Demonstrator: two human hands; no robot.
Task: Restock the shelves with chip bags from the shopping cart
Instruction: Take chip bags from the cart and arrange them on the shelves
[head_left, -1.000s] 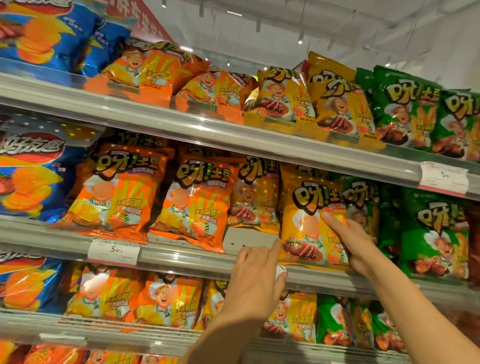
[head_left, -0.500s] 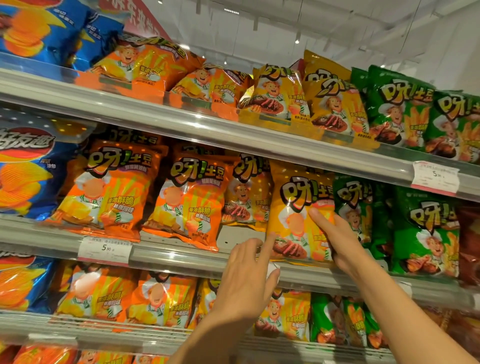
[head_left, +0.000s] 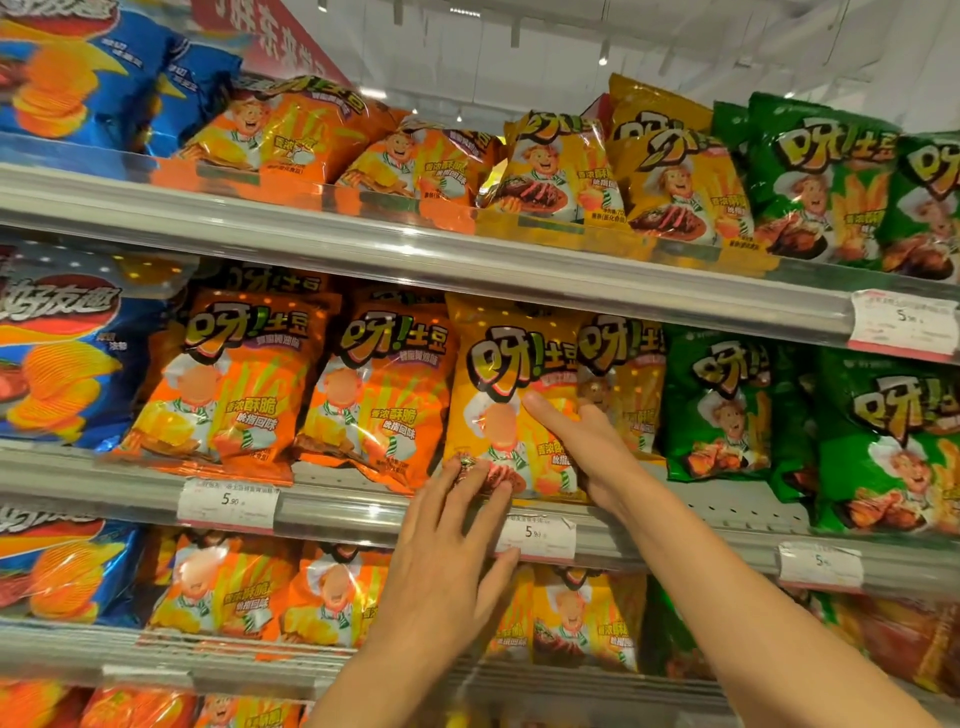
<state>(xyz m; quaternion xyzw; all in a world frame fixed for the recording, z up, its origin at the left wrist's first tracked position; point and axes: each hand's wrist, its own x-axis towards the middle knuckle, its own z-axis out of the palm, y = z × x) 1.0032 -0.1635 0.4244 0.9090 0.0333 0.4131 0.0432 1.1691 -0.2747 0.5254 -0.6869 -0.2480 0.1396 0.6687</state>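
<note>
A yellow chip bag (head_left: 511, 364) stands upright at the front of the middle shelf (head_left: 363, 512), between an orange bag (head_left: 379, 395) and another yellow bag (head_left: 628, 374). My right hand (head_left: 597, 452) holds its right edge, thumb lying across the front and fingers hidden behind it. With straight fingers, my left hand (head_left: 452, 535) touches the bag's bottom edge at the shelf rail. The shopping cart is out of view.
Orange bags (head_left: 234, 384) fill the shelf to the left, green bags (head_left: 727, 405) to the right, blue bags (head_left: 57, 353) at far left. The shelves above and below hold the same colours. A price tag (head_left: 535, 535) sits on the rail under the yellow bag.
The yellow bag has shifted left along the middle shelf, filling the gap beside the orange bags. My left hand rose from the rail to touch the bag's bottom edge.
</note>
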